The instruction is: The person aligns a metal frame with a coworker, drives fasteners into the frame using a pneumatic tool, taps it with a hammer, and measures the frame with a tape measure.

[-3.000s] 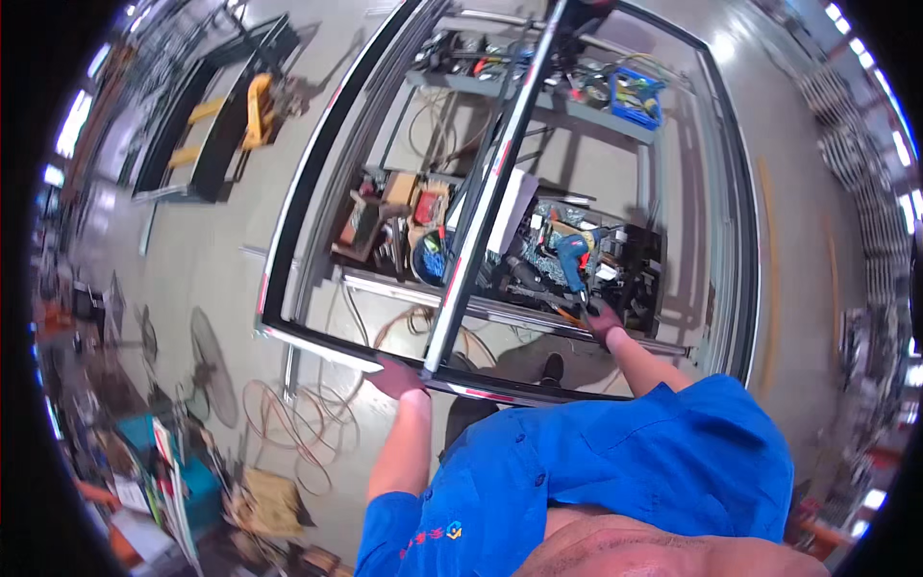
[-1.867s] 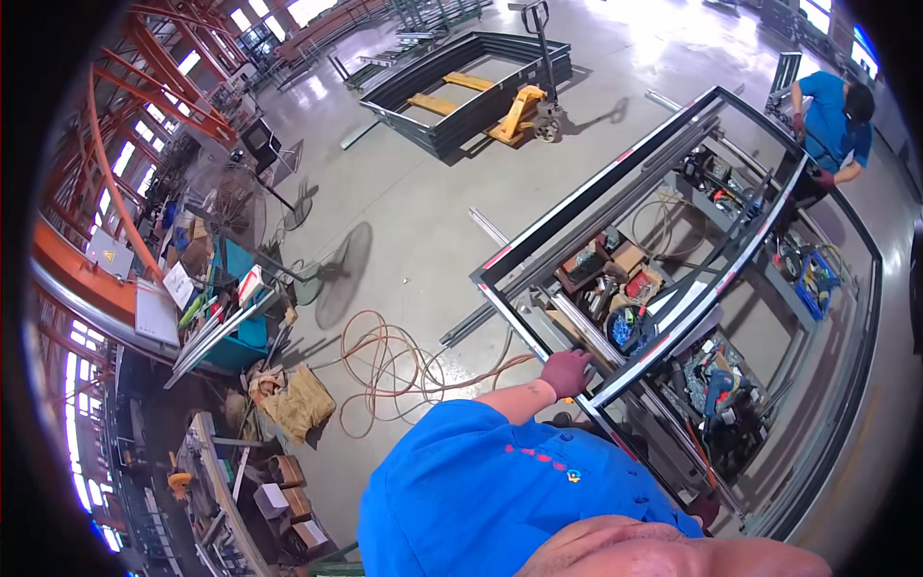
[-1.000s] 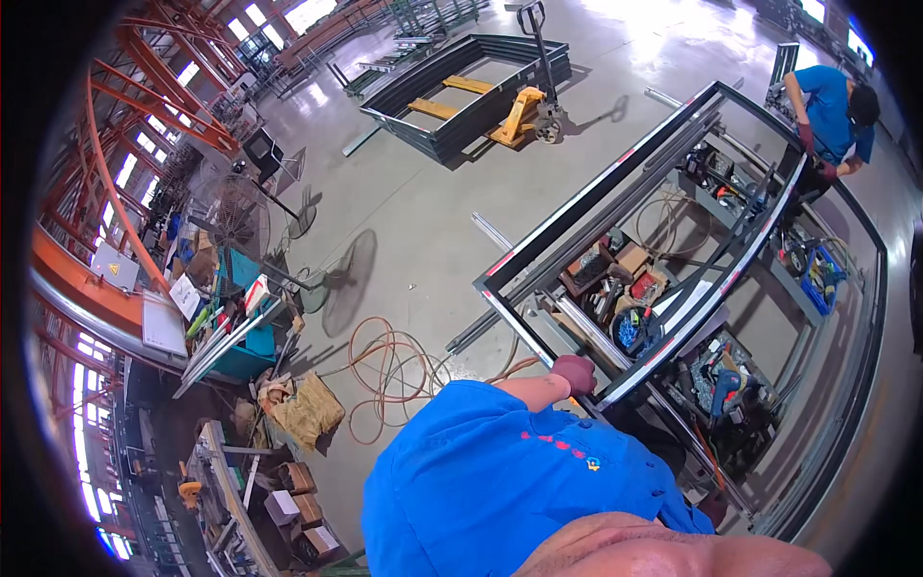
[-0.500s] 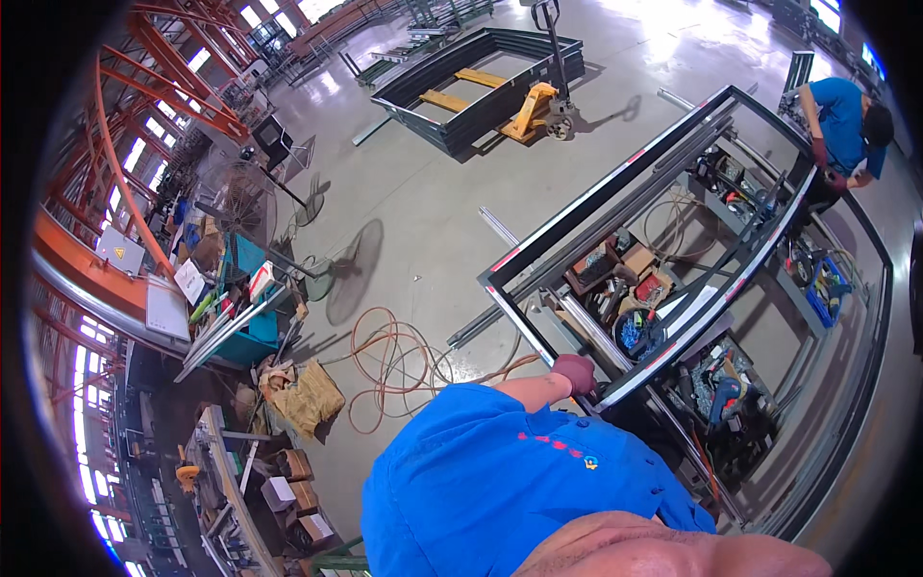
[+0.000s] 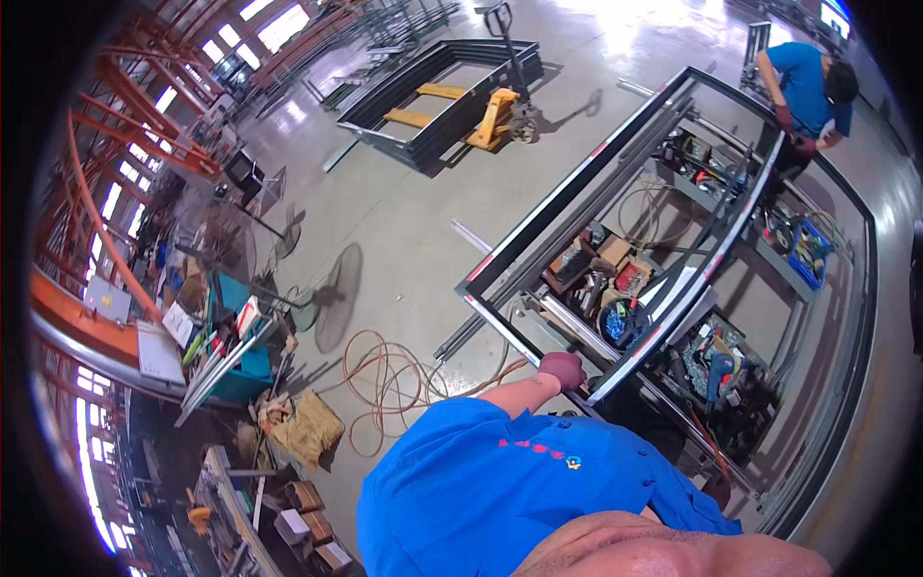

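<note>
My left hand [image 5: 562, 370], in a maroon glove, is closed round the near left end of a long dark rectangular metal frame [image 5: 504, 332]. The frame has a pale inner edge with small red marks and lies across a work stand. A small maroon patch low at the right, beside my blue shirt, looks like my gloved right hand [image 5: 716, 492]; its fingers are hidden. At the frame's far end, a co-worker in blue [image 5: 806, 82] has gloved hands on it.
Beneath the frame sit boxes of hardware [image 5: 596, 264], a blue crate [image 5: 812, 255] and a power tool [image 5: 719, 375]. Hoses [image 5: 385, 385] coil on the floor at left, near a pedestal fan [image 5: 338, 298]. Stacked frames on a yellow pallet jack [image 5: 495, 120] stand farther off.
The whole view has shifted, so the frame, co-worker and pallet jack appear farther left and higher. My left hand stays on the frame. A maroon patch now shows low at the right.
</note>
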`<state>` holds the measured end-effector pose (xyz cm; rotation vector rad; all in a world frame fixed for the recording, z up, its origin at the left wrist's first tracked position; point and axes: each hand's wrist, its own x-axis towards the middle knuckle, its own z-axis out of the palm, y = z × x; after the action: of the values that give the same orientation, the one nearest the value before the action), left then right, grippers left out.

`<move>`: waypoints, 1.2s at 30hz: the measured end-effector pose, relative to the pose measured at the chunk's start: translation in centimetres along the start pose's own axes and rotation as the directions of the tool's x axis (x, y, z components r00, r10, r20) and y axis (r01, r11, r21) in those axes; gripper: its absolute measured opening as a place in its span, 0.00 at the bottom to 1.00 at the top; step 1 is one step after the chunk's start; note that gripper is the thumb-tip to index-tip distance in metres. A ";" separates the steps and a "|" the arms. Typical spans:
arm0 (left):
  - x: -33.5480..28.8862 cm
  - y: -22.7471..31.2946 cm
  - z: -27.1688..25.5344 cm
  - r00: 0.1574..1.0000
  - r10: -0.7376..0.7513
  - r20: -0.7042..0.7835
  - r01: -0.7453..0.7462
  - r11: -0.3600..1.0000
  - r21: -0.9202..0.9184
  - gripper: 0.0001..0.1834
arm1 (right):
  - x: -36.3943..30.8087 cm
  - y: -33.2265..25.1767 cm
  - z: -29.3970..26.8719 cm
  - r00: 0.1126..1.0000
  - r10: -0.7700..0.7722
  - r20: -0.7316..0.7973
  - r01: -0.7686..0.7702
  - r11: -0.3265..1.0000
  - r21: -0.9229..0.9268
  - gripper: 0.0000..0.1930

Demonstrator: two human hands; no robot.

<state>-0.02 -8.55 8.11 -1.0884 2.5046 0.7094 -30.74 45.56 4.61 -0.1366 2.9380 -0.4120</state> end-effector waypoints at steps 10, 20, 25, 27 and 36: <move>0.3 0.8 -0.5 0.995 0.017 0.095 -0.023 0.998 0.062 0.26 | -1.5 1.4 -0.2 0.998 0.056 0.007 -0.056 0.998 0.026 0.20; -1.2 2.2 -2.8 0.995 0.016 0.098 -0.023 0.998 0.062 0.26 | -2.0 -3.4 -4.2 0.974 0.210 0.084 -0.208 0.978 -0.034 0.21; -0.3 2.8 -2.8 0.989 -0.053 0.138 0.035 0.991 0.128 0.28 | -2.8 -3.2 -4.3 0.978 0.208 0.033 -0.207 0.978 -0.020 0.21; -0.2 3.0 -2.7 0.989 -0.043 0.145 0.024 0.991 0.131 0.28 | -2.7 -3.0 -4.3 0.976 0.217 0.037 -0.216 0.976 -0.015 0.20; -0.5 3.3 -2.7 0.992 -0.063 0.113 0.048 0.990 0.133 0.28 | -2.8 -4.1 -5.5 0.969 0.239 0.062 -0.241 0.970 0.028 0.21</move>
<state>-2.41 -7.87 11.62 -1.0353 2.3762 0.5687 -28.71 43.43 11.41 0.2063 2.8409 -0.4151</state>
